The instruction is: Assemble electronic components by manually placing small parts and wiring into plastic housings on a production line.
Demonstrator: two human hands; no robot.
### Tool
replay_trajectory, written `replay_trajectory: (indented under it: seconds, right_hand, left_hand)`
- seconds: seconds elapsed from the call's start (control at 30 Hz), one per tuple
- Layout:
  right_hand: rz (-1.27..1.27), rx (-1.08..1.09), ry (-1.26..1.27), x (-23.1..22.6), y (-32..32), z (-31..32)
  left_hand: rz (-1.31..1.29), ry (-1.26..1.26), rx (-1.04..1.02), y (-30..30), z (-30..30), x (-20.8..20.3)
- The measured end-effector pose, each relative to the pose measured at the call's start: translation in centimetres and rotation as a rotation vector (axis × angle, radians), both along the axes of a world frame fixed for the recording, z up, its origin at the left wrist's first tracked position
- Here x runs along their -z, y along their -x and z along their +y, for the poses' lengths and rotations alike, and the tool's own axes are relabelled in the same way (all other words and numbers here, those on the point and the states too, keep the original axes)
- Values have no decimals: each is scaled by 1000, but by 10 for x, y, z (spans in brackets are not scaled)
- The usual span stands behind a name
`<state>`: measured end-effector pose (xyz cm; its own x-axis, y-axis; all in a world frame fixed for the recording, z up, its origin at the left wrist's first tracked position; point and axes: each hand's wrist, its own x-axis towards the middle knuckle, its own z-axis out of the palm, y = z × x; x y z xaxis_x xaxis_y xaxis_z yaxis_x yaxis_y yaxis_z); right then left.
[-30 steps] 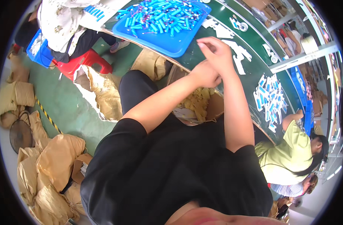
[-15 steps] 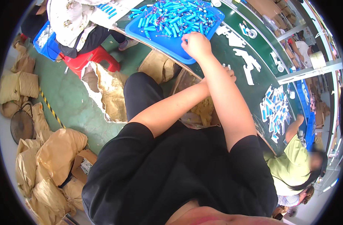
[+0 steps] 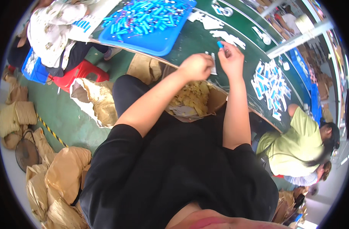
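Note:
My left hand point(image 3: 199, 67) is closed over the green table's near edge, with its fingers on a slim white plastic piece point(image 3: 213, 64). Just to its right, my right hand point(image 3: 232, 58) pinches a small blue battery point(image 3: 220, 44) between thumb and fingertips, raised above the tabletop. A blue tray point(image 3: 165, 48) on the left of the table holds a heap of the same blue batteries point(image 3: 144, 17), some with thin red wires. Beyond my hands lie loose white plastic shells point(image 3: 228, 38). To the right is a pile of white shells with blue batteries in them point(image 3: 271, 86).
Below the table edge stands a carton point(image 3: 217, 100) with yellowish scraps. Left of my leg are an open sack point(image 3: 100, 103) and a red stool point(image 3: 81, 74) with a person on it. A co-worker in a light green shirt point(image 3: 296, 147) sits at the right.
My right hand has come back from the tray with a blue battery, so my forearms no longer cross. The left hand now shows with the white piece. The view has shifted somewhat.

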<state>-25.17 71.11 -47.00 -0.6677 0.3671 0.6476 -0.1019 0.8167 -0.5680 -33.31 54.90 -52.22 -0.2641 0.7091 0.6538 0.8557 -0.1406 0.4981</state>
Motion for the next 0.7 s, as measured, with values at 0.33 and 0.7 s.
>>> replay_trajectory:
  seconds: [0.33, 0.7]
  right_hand:
    - [-216, 69, -43, 42, -36, 17]
    - [-293, -99, 130, 43, -44, 32]
  left_hand:
    - [-18, 90, -22, -5, 1, -13]
    - [304, 613, 93, 9, 21, -56]
